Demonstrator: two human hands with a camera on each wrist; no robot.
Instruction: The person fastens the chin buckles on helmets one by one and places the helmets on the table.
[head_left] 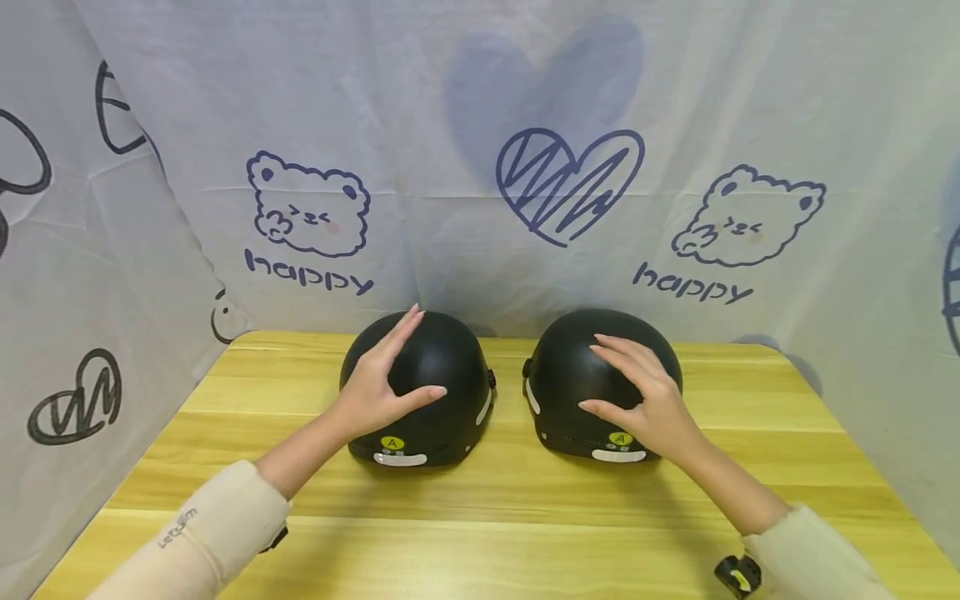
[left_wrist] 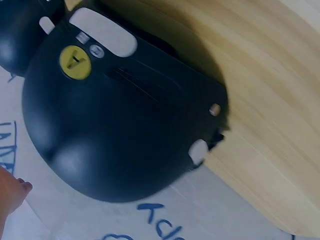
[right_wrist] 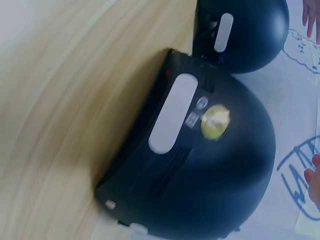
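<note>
Two black helmets stand side by side on a wooden table, the left helmet (head_left: 450, 358) and the right helmet (head_left: 566, 367). Each carries a round yellow sticker with a letter A and a pale strip at its lower back edge. My left hand (head_left: 375, 392) overlaps the left helmet in the head view, fingers straight and thumb spread wide. Over the right helmet my right hand (head_left: 648, 404) has its fingers extended, the thumb apart from them. Both palms hold nothing. The left wrist view shows the left helmet (left_wrist: 125, 140) large; the right wrist view shows the right helmet (right_wrist: 215, 170).
The wooden table (head_left: 480, 533) reaches toward me in front of the helmets. Behind them hangs a white cloth (head_left: 442, 242) with bear and heart drawings, and more cloth encloses both sides. A small gap separates the helmets.
</note>
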